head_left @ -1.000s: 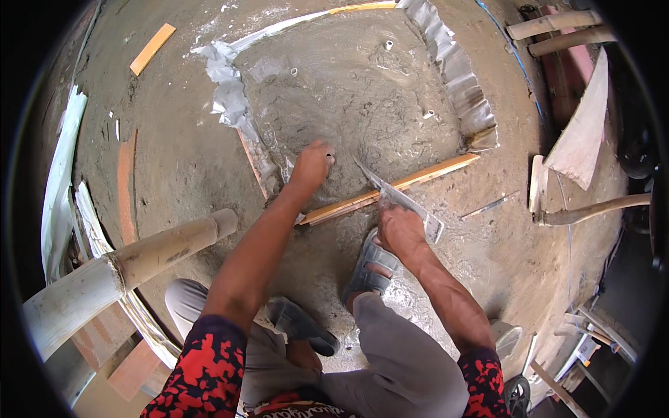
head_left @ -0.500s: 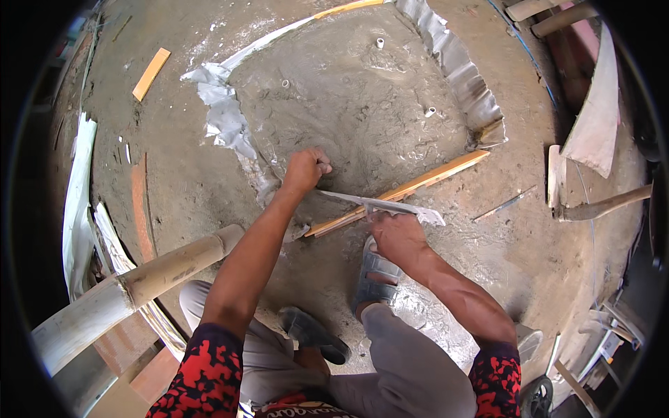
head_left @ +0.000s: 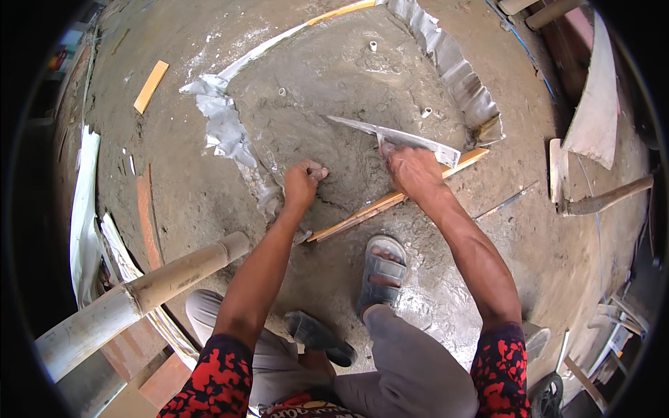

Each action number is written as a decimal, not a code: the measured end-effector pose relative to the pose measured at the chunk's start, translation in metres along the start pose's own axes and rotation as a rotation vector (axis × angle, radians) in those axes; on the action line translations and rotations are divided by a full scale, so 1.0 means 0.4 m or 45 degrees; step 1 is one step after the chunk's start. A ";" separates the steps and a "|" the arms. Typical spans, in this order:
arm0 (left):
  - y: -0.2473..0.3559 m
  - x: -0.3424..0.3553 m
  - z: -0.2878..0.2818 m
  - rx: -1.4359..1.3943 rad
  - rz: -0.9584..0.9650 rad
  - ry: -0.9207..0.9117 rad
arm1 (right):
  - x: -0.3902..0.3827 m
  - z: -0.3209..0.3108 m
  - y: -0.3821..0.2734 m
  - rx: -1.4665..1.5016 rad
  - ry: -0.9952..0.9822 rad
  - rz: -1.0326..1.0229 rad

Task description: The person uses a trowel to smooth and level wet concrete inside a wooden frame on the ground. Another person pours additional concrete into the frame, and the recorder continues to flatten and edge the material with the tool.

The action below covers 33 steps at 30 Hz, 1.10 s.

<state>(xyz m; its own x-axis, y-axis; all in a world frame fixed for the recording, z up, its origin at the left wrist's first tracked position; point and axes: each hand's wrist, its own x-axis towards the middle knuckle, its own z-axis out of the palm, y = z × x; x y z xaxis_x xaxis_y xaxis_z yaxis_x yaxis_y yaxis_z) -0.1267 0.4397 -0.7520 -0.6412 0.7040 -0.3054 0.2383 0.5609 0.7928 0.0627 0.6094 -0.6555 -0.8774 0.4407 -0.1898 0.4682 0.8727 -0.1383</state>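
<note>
My right hand (head_left: 411, 171) grips the handle of a steel trowel (head_left: 428, 148), whose long blade lies over wet concrete (head_left: 334, 76). My left hand (head_left: 304, 181) has its fingers curled at the slab's lower left; whatever they may hold is too small to make out. The concrete sits in a rough square frame of crumpled metal sheet (head_left: 221, 111) on the left, a corrugated strip (head_left: 470, 90) on the right and a yellow wooden strip (head_left: 352, 217) along the near edge. Small white pipe pieces (head_left: 373, 47) stick up from it.
A thick bamboo pole (head_left: 181, 279) reaches in from the lower left, beside pale sheet scraps (head_left: 83, 216). A loose yellow offcut (head_left: 150, 87) lies at upper left. At right are a bent pale board (head_left: 594, 97) and a wooden handle (head_left: 613, 195). My sandaled foot (head_left: 382, 268) is below the frame.
The trowel and my right hand have moved up and right, from across the near wooden strip onto the concrete. My left hand has shifted slightly down and left, still curled.
</note>
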 end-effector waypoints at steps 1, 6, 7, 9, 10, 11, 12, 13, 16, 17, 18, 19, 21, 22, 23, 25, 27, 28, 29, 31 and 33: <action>0.002 0.001 0.000 -0.010 -0.041 -0.010 | 0.018 0.009 -0.010 -0.021 -0.099 -0.061; -0.019 0.000 -0.010 -0.035 -0.102 0.054 | -0.048 -0.011 -0.084 -0.065 -0.528 -0.264; -0.013 0.003 -0.011 -0.030 -0.102 0.067 | -0.077 -0.020 -0.084 -0.063 -0.508 -0.268; -0.021 0.004 -0.012 -0.013 -0.109 0.074 | -0.118 -0.020 -0.083 -0.046 -0.481 -0.265; -0.014 0.009 -0.014 -0.009 -0.110 0.063 | -0.122 -0.016 -0.079 -0.021 -0.457 -0.189; -0.003 0.011 -0.010 -0.010 -0.125 0.041 | -0.134 -0.010 -0.078 0.007 -0.450 -0.110; 0.008 0.007 -0.008 -0.008 -0.140 0.020 | -0.145 -0.003 -0.081 0.036 -0.444 -0.032; 0.017 0.006 -0.004 -0.013 -0.131 0.017 | -0.160 -0.001 -0.093 0.070 -0.457 -0.070; 0.022 0.010 -0.013 0.004 -0.105 0.007 | -0.204 -0.005 -0.142 0.135 -0.474 -0.160; 0.017 0.012 -0.017 0.018 -0.103 -0.008 | -0.202 -0.015 -0.146 0.162 -0.504 -0.136; 0.014 0.015 -0.021 0.033 -0.101 -0.023 | -0.198 -0.030 -0.150 0.189 -0.532 -0.112; 0.010 0.014 -0.023 0.054 -0.108 -0.031 | -0.199 -0.034 -0.155 0.220 -0.569 -0.087; 0.028 0.023 -0.012 0.069 -0.095 -0.062 | -0.208 0.061 -0.181 0.168 -0.477 -0.164; 0.030 0.021 -0.012 0.096 -0.090 -0.062 | -0.204 0.102 -0.198 0.143 -0.431 -0.210; 0.035 0.023 -0.014 0.121 -0.074 -0.059 | -0.190 0.108 -0.209 0.139 -0.437 -0.240; 0.029 0.020 -0.025 0.154 -0.059 -0.049 | -0.168 0.101 -0.229 0.157 -0.442 -0.276; 0.007 0.017 -0.046 0.164 -0.052 -0.036 | -0.160 0.030 -0.238 0.198 -0.429 -0.237; 0.019 0.020 -0.038 0.153 -0.067 -0.053 | -0.174 0.007 -0.228 0.217 -0.411 -0.216; 0.031 0.024 -0.032 0.142 -0.084 -0.068 | -0.183 -0.014 -0.218 0.235 -0.388 -0.195; 0.045 0.033 -0.026 0.151 -0.098 -0.091 | -0.210 -0.022 -0.219 0.254 -0.339 -0.223; 0.043 0.034 -0.019 0.179 -0.093 -0.118 | -0.220 0.068 -0.244 0.256 -0.275 -0.251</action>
<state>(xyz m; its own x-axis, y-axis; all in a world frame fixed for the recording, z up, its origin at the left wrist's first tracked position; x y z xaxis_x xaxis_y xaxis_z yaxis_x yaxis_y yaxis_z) -0.1369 0.4557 -0.7384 -0.5919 0.6929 -0.4118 0.2976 0.6627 0.6872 0.0971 0.4797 -0.6519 -0.9206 0.1943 -0.3388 0.3221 0.8684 -0.3770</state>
